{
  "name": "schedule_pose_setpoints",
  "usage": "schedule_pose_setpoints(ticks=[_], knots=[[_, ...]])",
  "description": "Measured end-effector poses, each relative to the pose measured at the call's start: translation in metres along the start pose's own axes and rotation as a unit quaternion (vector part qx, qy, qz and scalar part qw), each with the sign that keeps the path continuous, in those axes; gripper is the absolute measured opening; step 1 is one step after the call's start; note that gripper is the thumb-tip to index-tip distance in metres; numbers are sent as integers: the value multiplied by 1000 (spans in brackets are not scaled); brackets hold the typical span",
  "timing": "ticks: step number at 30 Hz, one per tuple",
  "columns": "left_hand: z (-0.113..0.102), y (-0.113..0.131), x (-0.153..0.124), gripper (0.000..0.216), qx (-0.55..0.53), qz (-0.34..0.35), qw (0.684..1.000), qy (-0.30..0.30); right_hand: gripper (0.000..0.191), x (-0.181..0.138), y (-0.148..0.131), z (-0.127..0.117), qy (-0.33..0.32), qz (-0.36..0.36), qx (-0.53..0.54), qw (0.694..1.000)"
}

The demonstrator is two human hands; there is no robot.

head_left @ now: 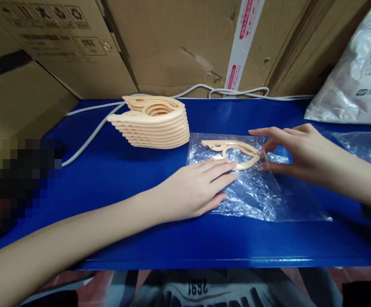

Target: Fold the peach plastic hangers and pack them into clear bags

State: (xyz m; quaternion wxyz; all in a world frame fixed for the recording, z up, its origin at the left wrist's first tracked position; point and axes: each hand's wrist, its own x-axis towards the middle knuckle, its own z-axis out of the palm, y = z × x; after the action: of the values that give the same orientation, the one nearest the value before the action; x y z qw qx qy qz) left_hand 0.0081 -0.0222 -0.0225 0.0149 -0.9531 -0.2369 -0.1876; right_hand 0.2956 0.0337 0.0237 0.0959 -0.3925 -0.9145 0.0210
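Lays left hand [201, 185] palm down at 8 o'clock from the cream curved piece [246, 164] (12 o'clock: away from the body), with fingers extended over its near edge; grips nothing, only rests flat over the clear bag [258, 202]. Holds right hand [292, 145] at 3 o'clock, close by the rounded end of the same piece, with index finger stretched towards 9 o'clock and thumb below, well apart from that finger; cannot tell, for the curled fingers, any pinch on film or piece. Shows the cream curved piece lying flat within the bag's outline, near the far-left corner; cannot tell inside from on top. Shows the bag spread on the blue table [236, 243], crinkled and glossy, extending towards 4 o'clock. Beyond, at 10 o'clock, near the bag's corner: a stack [159, 132] of similar cream pieces. At 3 o'clock, past the right wrist: a second clear bag [364, 143]. At 2 o'clock: a plastic-wrapped package [348, 81] with printed label. Along the far side, from 9 to 1 o'clock: a white cable [92, 138]. At 12 o'clock, behind: a cardboard box [179, 51] with red-printed white tape [239, 47].
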Motion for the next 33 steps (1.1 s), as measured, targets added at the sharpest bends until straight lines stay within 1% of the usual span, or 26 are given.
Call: schedule_pose_setpoints(ticks=[5,9,13,15,17,19,23,29,33], knots=[[3,2,3,43,22,3,1000,22,63,3,7,-5,-36,33,75,996],[2,5,3,34,59,24,997,54,64,6,1,-8,-57,38,119,990],[1,6,3,30,53,38,995,71,65,5,-1,-10,-99,41,164,981],[1,5,2,30,46,32,996,68,63,3,2,-9,-91,42,154,983],[1,5,2,30,48,33,996,66,64,0,7,-8,-56,44,128,989],[1,4,2,30,52,40,996,68,67,-2,12,-6,-38,41,119,991],[2,5,2,30,58,48,994,74,71,-2,14,-5,-52,36,154,986],[1,5,3,30,56,49,995,66,72,3,3,-12,-89,64,212,971],[0,5,2,30,53,44,996,58,73,5,-2,-13,-100,70,256,959]])
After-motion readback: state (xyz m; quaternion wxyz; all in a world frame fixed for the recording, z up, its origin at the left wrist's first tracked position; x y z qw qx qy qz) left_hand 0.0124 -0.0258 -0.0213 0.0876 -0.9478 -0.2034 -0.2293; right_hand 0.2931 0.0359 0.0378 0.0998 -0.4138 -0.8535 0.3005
